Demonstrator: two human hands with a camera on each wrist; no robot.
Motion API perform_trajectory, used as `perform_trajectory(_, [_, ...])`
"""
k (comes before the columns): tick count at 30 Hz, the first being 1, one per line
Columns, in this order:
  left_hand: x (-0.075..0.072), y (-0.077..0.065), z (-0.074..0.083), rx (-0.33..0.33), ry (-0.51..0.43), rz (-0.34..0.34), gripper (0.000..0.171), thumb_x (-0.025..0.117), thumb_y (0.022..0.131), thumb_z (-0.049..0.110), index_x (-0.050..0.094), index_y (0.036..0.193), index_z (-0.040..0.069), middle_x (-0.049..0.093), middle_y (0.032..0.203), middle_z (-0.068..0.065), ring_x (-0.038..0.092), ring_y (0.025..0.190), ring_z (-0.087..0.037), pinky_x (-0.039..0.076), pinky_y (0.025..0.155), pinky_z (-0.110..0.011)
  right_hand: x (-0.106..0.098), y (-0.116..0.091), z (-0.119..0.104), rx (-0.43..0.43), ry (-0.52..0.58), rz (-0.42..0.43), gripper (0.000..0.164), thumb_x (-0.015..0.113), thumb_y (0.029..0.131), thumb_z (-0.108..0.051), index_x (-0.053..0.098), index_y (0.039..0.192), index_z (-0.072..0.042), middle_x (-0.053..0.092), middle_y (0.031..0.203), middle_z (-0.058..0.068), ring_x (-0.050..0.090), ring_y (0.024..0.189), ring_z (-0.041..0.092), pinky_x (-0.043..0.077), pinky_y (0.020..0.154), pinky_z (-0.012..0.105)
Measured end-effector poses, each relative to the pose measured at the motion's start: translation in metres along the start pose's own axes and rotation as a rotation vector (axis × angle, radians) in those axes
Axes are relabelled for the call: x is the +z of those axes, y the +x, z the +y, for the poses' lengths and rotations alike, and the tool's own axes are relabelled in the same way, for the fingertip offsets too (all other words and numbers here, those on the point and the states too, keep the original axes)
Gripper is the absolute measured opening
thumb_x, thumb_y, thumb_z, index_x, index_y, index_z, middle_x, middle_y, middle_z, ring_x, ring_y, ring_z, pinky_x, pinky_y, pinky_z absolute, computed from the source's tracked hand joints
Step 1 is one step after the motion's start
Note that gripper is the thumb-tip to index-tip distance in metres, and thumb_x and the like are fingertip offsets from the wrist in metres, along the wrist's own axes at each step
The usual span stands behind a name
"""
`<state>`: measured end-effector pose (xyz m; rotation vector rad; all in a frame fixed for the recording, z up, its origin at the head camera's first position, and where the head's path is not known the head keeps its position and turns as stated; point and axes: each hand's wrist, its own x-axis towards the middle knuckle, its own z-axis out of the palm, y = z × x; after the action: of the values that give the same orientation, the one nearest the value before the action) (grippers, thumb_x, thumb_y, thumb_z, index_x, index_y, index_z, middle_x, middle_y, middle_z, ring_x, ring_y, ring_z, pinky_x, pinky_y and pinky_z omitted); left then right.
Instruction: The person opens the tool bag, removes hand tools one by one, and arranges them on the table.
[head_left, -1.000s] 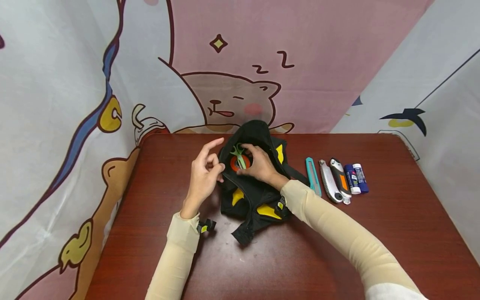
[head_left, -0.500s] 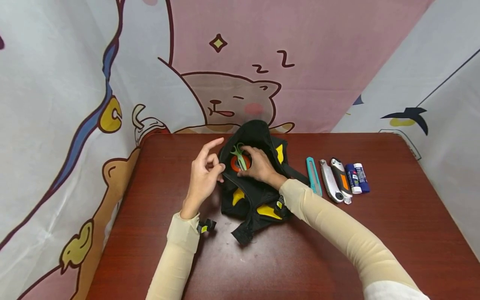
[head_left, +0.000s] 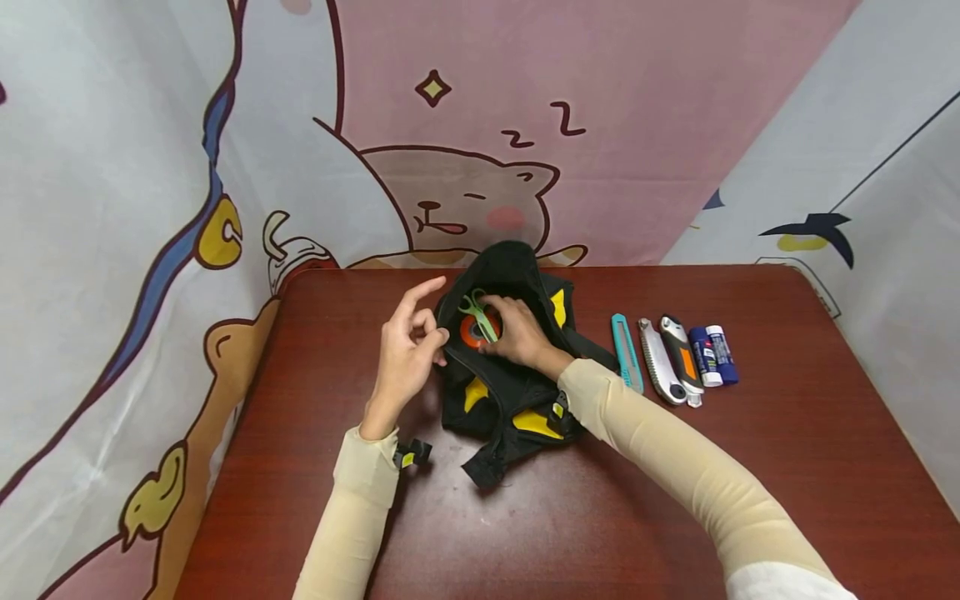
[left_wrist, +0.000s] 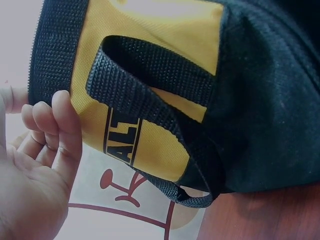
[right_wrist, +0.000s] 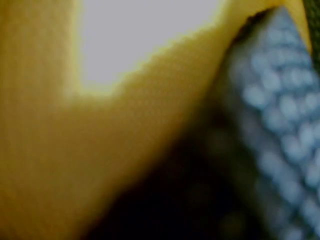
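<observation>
A black and yellow fabric bag (head_left: 468, 387) sits on the table with its mouth facing the head camera. My left hand (head_left: 405, 354) pinches the bag's zippered rim at the left; the left wrist view shows its curled fingers (left_wrist: 65, 120) at that edge. Inside the mouth, green-handled scissors (head_left: 480, 317) lie in front of an orange roll (head_left: 470, 332), perhaps tape. My right hand (head_left: 521, 333) reaches into the mouth, fingers at the scissors' handle and thumb near the blade tips. In the right wrist view, only blurred yellow cloth (right_wrist: 125, 135) and dark webbing (right_wrist: 290, 115) show.
Right of the bag lie a teal box cutter (head_left: 627, 354), a silver folding saw or knife (head_left: 662, 362), a black and orange utility knife (head_left: 682, 354) and two glue sticks (head_left: 706, 357) (head_left: 722, 354). A printed curtain (head_left: 637, 167) hangs behind the table (head_left: 585, 525).
The scissors have tilted a little inside the bag, and my right hand has shifted slightly with them. My left hand keeps its place on the rim.
</observation>
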<state>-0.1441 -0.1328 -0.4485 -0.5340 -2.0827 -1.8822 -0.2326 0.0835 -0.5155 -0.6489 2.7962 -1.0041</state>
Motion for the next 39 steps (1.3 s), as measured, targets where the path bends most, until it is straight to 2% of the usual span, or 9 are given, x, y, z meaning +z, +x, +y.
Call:
perform_trajectory(5, [0.000, 0.000, 0.000, -0.002, 0.001, 0.004, 0.072, 0.060, 0.091, -0.011, 0.062, 0.157, 0.019, 0.046, 0.064, -0.002, 0.059, 0.045, -0.025, 0.059, 0.045, -0.034, -0.003, -0.003, -0.001, 0.019, 0.055, 0.001, 0.083, 0.099, 0.081, -0.008, 0.060, 0.154, -0.005, 0.070, 0.133, 0.020, 0.066, 0.122, 0.038, 0.055, 0.110, 0.054])
perform_trajectory(7, [-0.001, 0.000, 0.000, -0.002, 0.003, 0.006, 0.072, 0.060, 0.091, -0.011, 0.062, 0.157, 0.018, 0.046, 0.064, -0.002, 0.059, 0.045, -0.030, 0.060, 0.045, -0.036, -0.005, -0.005, -0.002, 0.029, 0.078, -0.001, 0.083, 0.099, 0.081, -0.004, 0.061, 0.155, -0.005, 0.070, 0.132, 0.020, 0.068, 0.122, 0.037, 0.058, 0.107, 0.052])
perform_trajectory(12, [-0.001, 0.000, 0.001, -0.005, 0.005, 0.007, 0.072, 0.060, 0.091, -0.011, 0.062, 0.157, 0.018, 0.046, 0.063, -0.002, 0.058, 0.045, -0.033, 0.060, 0.046, -0.039, -0.009, -0.007, -0.004, 0.055, 0.094, -0.011, 0.081, 0.096, 0.083, 0.001, 0.060, 0.155, -0.003, 0.071, 0.130, 0.020, 0.071, 0.109, 0.035, 0.062, 0.095, 0.049])
perform_trajectory(18, [-0.001, 0.000, 0.002, -0.008, 0.006, 0.007, 0.072, 0.060, 0.092, -0.011, 0.062, 0.157, 0.018, 0.046, 0.064, -0.003, 0.059, 0.046, -0.031, 0.061, 0.047, -0.036, -0.014, -0.011, -0.007, 0.101, 0.124, 0.010, 0.076, 0.095, 0.084, 0.001, 0.062, 0.153, -0.002, 0.072, 0.120, 0.020, 0.070, 0.093, 0.029, 0.062, 0.083, 0.043])
perform_trajectory(24, [-0.001, 0.000, 0.003, -0.015, 0.003, 0.013, 0.072, 0.060, 0.092, -0.012, 0.062, 0.157, 0.018, 0.046, 0.064, -0.003, 0.058, 0.046, -0.035, 0.061, 0.046, -0.040, -0.019, -0.015, -0.011, 0.139, 0.144, 0.022, 0.072, 0.094, 0.085, -0.001, 0.065, 0.151, -0.004, 0.072, 0.109, 0.016, 0.068, 0.083, 0.024, 0.058, 0.077, 0.038])
perform_trajectory(31, [-0.001, 0.001, 0.003, -0.021, 0.004, 0.016, 0.071, 0.060, 0.092, -0.012, 0.062, 0.157, 0.018, 0.047, 0.064, -0.003, 0.058, 0.046, -0.035, 0.061, 0.048, -0.035, -0.024, -0.016, -0.016, 0.150, 0.153, 0.036, 0.063, 0.096, 0.084, -0.003, 0.072, 0.142, -0.003, 0.078, 0.101, 0.013, 0.073, 0.080, 0.020, 0.062, 0.077, 0.037])
perform_trajectory(34, [0.000, 0.001, 0.004, -0.017, 0.002, 0.015, 0.073, 0.060, 0.091, -0.012, 0.062, 0.157, 0.019, 0.046, 0.064, -0.003, 0.057, 0.046, -0.037, 0.061, 0.048, -0.035, -0.026, -0.017, -0.019, 0.166, 0.190, 0.037, 0.059, 0.096, 0.084, -0.003, 0.073, 0.139, -0.002, 0.080, 0.097, 0.014, 0.076, 0.073, 0.019, 0.065, 0.071, 0.034])
perform_trajectory(39, [0.000, 0.001, 0.003, -0.017, 0.005, 0.021, 0.073, 0.061, 0.091, -0.013, 0.063, 0.157, 0.018, 0.046, 0.064, -0.002, 0.059, 0.046, -0.032, 0.061, 0.047, -0.035, -0.030, -0.019, -0.026, 0.216, 0.256, 0.042, 0.054, 0.093, 0.087, -0.001, 0.073, 0.138, -0.001, 0.081, 0.091, 0.013, 0.076, 0.063, 0.018, 0.066, 0.061, 0.031])
